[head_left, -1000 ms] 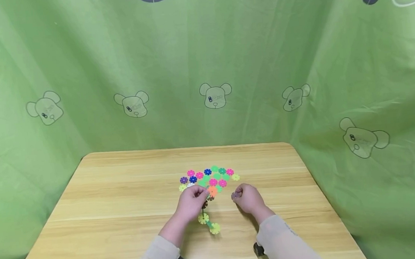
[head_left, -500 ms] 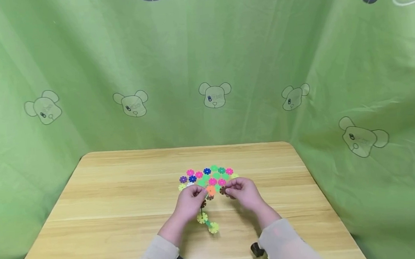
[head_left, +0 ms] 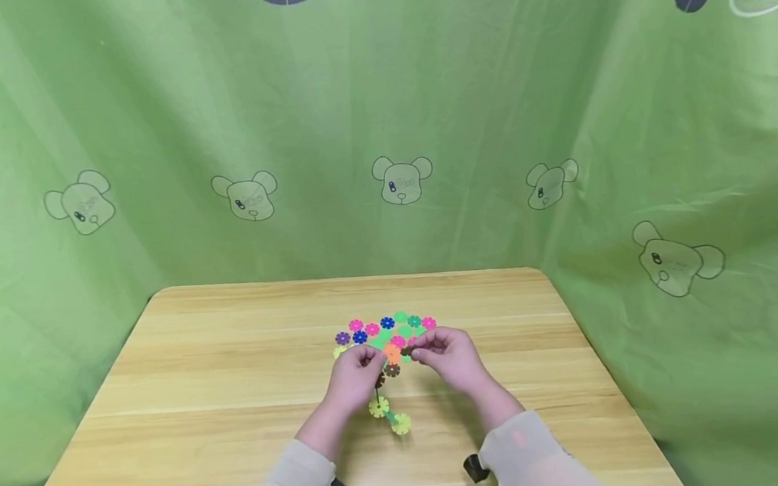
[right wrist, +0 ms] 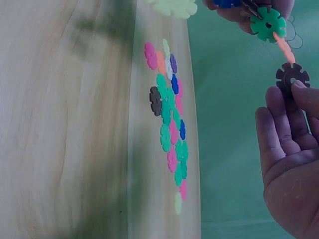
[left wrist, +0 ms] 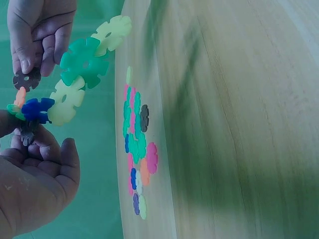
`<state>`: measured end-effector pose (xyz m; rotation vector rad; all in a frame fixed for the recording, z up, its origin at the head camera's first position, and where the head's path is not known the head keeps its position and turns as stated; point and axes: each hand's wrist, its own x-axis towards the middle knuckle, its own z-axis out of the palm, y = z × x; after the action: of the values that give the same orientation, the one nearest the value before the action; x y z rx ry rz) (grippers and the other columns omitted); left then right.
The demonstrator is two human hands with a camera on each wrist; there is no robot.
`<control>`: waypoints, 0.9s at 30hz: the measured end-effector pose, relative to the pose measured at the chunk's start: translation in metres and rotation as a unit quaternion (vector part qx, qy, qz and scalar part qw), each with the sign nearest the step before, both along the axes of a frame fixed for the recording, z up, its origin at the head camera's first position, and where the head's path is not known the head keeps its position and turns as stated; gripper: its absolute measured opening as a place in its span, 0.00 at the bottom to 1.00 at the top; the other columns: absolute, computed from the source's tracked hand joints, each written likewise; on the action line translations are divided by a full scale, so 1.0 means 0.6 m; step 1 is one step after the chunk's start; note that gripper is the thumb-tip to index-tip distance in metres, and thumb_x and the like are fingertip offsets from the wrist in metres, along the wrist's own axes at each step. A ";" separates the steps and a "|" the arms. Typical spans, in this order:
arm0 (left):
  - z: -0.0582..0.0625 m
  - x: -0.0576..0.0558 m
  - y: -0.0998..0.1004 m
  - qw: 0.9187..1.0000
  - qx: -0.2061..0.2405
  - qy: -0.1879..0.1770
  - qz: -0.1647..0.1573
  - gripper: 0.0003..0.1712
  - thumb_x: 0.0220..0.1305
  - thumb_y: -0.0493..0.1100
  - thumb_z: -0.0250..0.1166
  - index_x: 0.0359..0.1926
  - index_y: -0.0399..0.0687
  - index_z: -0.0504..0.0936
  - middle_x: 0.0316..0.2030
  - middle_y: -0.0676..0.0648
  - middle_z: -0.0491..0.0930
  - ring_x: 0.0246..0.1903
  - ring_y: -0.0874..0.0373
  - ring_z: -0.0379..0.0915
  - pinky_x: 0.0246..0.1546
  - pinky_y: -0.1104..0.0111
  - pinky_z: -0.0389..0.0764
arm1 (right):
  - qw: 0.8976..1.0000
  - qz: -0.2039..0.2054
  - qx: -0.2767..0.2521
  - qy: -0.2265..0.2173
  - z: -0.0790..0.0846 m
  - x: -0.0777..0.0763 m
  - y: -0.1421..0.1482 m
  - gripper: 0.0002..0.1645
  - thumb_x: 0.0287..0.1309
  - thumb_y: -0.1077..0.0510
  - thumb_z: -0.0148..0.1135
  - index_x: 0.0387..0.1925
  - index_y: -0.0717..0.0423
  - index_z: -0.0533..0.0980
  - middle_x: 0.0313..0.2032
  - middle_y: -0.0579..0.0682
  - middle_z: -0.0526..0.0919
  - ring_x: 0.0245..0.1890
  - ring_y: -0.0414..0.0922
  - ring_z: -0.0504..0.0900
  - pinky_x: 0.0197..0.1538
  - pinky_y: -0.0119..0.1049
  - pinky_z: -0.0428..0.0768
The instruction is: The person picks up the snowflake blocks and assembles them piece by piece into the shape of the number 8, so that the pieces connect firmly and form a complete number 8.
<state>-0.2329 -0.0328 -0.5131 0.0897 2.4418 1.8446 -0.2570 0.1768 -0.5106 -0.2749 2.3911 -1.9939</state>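
My left hand (head_left: 354,376) grips a chain of interlocking snowflake discs, holding it above the table. In the left wrist view the chain includes a blue disc (left wrist: 35,109), a pale yellow one (left wrist: 61,107), a green one (left wrist: 77,67) and another pale yellow one (left wrist: 112,34) at its end. At the other end, a green disc (right wrist: 261,29) carries an orange disc (right wrist: 284,47). Between thumb and fingers, my right hand (head_left: 453,357) pinches a dark brown disc (right wrist: 284,73), its notched rim right at the orange disc's edge. My left fingers hide part of the chain.
Loose discs in several colours lie on the wooden table (head_left: 236,395) beyond my hands, among them a pink disc (right wrist: 150,56) and a dark brown loose disc (right wrist: 155,102). A green curtain (head_left: 332,232) stands behind the table's far edge.
My right hand has moved left and away from me, bringing the brown disc up to the orange one. My left hand has stayed nearly still with the chain.
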 end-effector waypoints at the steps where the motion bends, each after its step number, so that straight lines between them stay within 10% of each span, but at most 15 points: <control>1: 0.000 0.000 0.000 1.000 0.000 0.001 0.000 0.12 0.78 0.43 0.62 0.44 0.37 0.84 0.34 0.42 0.82 0.31 0.56 0.76 0.34 0.64 0.83 | 1.000 0.000 0.004 0.005 0.000 0.001 -0.001 0.07 0.59 0.76 0.70 0.39 0.69 0.83 0.40 0.59 0.89 0.41 0.48 0.90 0.49 0.37 0.88; 15: 0.000 -0.004 -0.003 1.000 0.004 0.003 -0.007 0.13 0.78 0.42 0.62 0.42 0.33 0.84 0.27 0.48 0.80 0.26 0.58 0.74 0.27 0.67 0.80 | 0.992 -0.007 0.079 0.101 0.007 0.012 -0.014 0.09 0.58 0.75 0.72 0.33 0.60 0.87 0.36 0.52 0.90 0.40 0.48 0.90 0.46 0.34 0.88; 27: 0.001 0.002 -0.006 1.000 0.012 -0.007 -0.012 0.12 0.78 0.39 0.60 0.42 0.32 0.84 0.25 0.47 0.79 0.24 0.59 0.74 0.29 0.66 0.83 | 0.993 -0.026 0.063 0.099 -0.001 0.019 -0.023 0.08 0.56 0.74 0.74 0.31 0.60 0.87 0.35 0.54 0.90 0.38 0.48 0.89 0.43 0.32 0.88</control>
<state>-0.2314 -0.0364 -0.5127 0.1063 2.3986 1.8593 -0.2457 0.1627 -0.5113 -0.4301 2.6568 -1.9102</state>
